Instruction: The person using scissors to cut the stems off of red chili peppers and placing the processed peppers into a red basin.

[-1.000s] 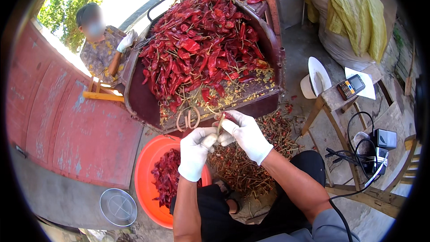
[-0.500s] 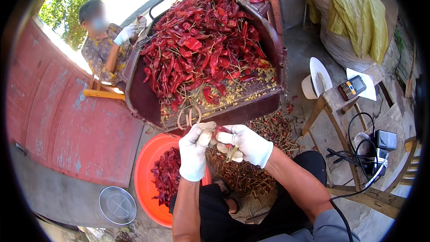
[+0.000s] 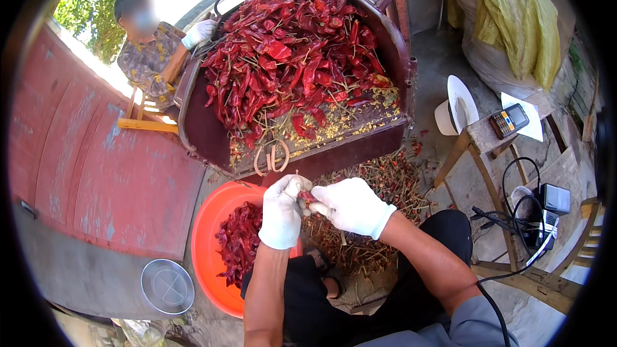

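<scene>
Both my hands wear white gloves and meet in front of the cart. A dried red chili pepper (image 3: 308, 197) is pinched between them. My left hand (image 3: 280, 213) is closed on it from the left, and my right hand (image 3: 357, 207) grips it from the right. Part of the pepper is hidden by the gloved fingers. Just beyond my left hand, scissors (image 3: 272, 157) with tan loop handles lie at the cart's near edge. A large heap of dried red chili peppers (image 3: 289, 51) fills the cart (image 3: 334, 154). Below my left hand, an orange basin (image 3: 204, 244) holds more red pepper pieces (image 3: 240, 239).
Stems and scraps (image 3: 366, 244) cover the floor beneath my right hand. A round sieve (image 3: 167, 286) lies at lower left. At right stand a wooden stool (image 3: 479, 135) with a handheld device (image 3: 509, 121), a white hat (image 3: 457, 106) and cables (image 3: 514, 218). A gloved co-worker (image 3: 151, 58) sits across the cart.
My right hand has turned so its back faces up, and its fingers have drawn in around the pepper. My left hand has shifted slightly right. The co-worker's glove has lowered onto the cart's rim.
</scene>
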The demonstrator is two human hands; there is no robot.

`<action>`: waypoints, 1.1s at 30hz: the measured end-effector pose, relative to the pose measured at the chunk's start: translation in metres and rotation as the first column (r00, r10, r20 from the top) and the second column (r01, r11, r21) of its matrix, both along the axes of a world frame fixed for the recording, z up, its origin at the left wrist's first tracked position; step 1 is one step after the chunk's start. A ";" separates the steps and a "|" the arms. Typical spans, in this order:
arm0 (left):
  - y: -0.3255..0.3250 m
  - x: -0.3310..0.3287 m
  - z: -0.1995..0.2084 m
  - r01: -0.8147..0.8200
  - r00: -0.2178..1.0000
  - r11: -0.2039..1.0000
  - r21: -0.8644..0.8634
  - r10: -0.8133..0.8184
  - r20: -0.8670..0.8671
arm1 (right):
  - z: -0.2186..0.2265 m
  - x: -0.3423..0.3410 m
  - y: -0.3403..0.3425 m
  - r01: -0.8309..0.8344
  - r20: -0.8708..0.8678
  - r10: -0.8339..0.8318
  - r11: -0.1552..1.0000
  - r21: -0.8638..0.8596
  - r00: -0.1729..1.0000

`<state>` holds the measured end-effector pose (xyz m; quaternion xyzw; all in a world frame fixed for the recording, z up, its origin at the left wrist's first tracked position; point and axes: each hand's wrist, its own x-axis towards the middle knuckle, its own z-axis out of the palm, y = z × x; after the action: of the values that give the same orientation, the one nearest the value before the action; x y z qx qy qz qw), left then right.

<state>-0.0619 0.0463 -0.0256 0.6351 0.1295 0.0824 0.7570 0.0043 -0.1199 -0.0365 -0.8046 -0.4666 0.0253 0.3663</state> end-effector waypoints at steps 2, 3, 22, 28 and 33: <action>0.003 0.002 -0.003 -0.031 0.997 0.987 -0.160 0.043 0.070 | -0.003 0.000 0.007 0.029 0.020 -0.031 0.994 0.103 0.999; 0.002 0.002 -0.004 -0.057 0.993 0.979 -0.197 0.076 0.087 | -0.004 0.000 0.010 0.042 0.028 -0.047 0.987 0.155 0.998; 0.028 -0.007 0.018 -0.172 0.985 0.442 0.881 0.060 0.162 | -0.001 0.012 0.013 0.427 -0.827 0.434 0.712 0.557 0.356; 0.018 -0.007 0.019 0.007 0.988 0.741 0.672 0.098 -0.118 | -0.006 0.018 0.013 0.455 -0.839 0.442 0.705 0.544 0.318; 0.011 -0.003 0.006 -0.100 0.982 0.607 0.788 -0.064 0.175 | -0.005 0.015 0.015 0.497 -0.824 0.532 0.671 0.550 0.194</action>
<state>-0.0644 0.0571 -0.0200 0.8928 0.0149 0.1976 0.4046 0.0189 -0.1046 -0.0418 -0.3585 -0.0954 0.3432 0.8629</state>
